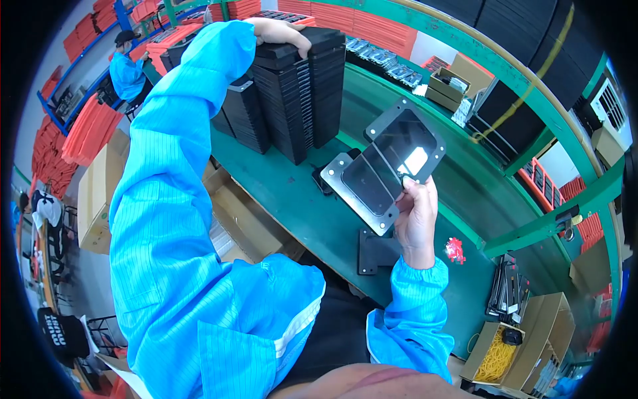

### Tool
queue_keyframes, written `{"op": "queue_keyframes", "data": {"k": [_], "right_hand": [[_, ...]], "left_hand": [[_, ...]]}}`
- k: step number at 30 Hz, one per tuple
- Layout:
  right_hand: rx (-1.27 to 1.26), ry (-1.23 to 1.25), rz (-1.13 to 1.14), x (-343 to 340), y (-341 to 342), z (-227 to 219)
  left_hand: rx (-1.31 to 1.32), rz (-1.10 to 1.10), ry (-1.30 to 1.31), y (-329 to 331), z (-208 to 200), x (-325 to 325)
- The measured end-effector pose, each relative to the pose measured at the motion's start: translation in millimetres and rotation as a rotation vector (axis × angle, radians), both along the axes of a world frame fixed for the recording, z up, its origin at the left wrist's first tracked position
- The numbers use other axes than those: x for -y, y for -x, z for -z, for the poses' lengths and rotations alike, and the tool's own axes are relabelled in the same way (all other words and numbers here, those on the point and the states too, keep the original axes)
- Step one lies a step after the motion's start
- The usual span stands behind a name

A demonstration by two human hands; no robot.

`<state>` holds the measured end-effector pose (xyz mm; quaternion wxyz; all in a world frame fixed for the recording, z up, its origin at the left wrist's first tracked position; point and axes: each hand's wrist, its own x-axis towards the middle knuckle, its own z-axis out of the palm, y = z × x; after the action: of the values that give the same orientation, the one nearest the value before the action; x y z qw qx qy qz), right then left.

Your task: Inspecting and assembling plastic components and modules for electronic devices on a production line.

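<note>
Overhead, green workbench (312,219); right hand (417,219) grips glossy black plates (385,166), left hand (282,32) clasps black tray stack (299,86).

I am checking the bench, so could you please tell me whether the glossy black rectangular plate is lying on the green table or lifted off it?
Lifted: the right hand holds the glossy black rectangular plate tilted above the green table.

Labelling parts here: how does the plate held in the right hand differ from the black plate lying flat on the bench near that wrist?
The held plate is up in the air, gripped at one edge by the right hand; the bench plate lies flat on the green bench, untouched. The held plate is glossy with grey corner tabs and catches glare; the bench plate looks matte black. Both are flat, dark and roughly rectangular.
</note>
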<state>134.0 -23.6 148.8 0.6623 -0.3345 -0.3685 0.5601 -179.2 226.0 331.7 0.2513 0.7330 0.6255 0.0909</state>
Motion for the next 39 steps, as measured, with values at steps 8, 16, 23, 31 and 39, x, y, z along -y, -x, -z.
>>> {"op": "queue_keyframes", "data": {"k": [8,16,23,31,39], "right_hand": [[0.017,0.032,0.000,-7,-5,13],[0.042,0.070,-0.032,-6,-5,21],[-0.076,0.126,-0.014,-12,-2,37],[-0.037,0.129,-0.167,-20,25,9],[-0.025,-0.026,-0.246,-99,40,-40]], "left_hand": [[0.075,0.063,-0.079,28,16,-29],[-0.154,0.014,-0.174,-3,17,-4],[-0.233,0.002,-0.147,-8,13,0],[0.194,-0.036,0.047,50,17,-55],[0.723,-0.038,-0.034,82,14,-24]]}}
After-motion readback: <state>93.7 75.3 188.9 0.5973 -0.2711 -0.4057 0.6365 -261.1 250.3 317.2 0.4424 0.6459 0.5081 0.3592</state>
